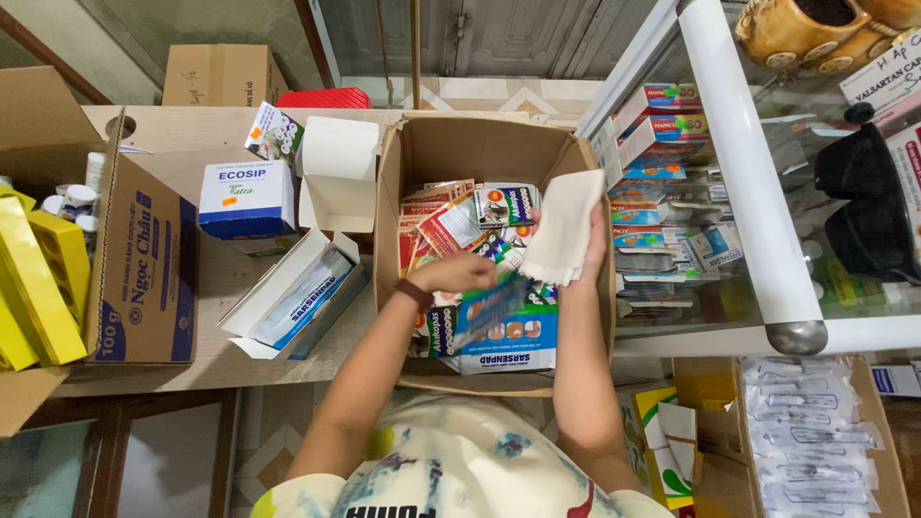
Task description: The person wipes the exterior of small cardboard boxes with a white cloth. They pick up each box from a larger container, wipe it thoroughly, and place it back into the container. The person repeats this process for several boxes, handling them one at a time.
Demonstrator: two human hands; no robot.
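Both hands are inside an open cardboard box (pixel 422 158) that stands on the wooden desk (pixel 211 278). The right hand (pixel 576 245) is raised over the right part of the box and its fingers are closed on a pale cloth (pixel 559 230), which hangs folded from the grip. The left hand (pixel 460 273) is lower and nearer to the person; it holds a blue and green flat packet (pixel 491 305) (it looks blurred, so its details cannot be told). Under and around both hands the box is filled with many small sachets (pixel 451 225) in red, white and green, and close below the left hand lies a larger blue and white carton (pixel 508 345).

Just to the left of the left hand, outside the box, an open white carton (pixel 302 297) lies on the desk with blue packets inside. Further left stands a blue and white box (pixel 247 199), and well beyond it a brown carton (pixel 144 278) with a yellow tray (pixel 43 278) next to it. To the right of the right hand is a glass cabinet (pixel 739 163) with shelves of small medicine boxes (pixel 662 201).
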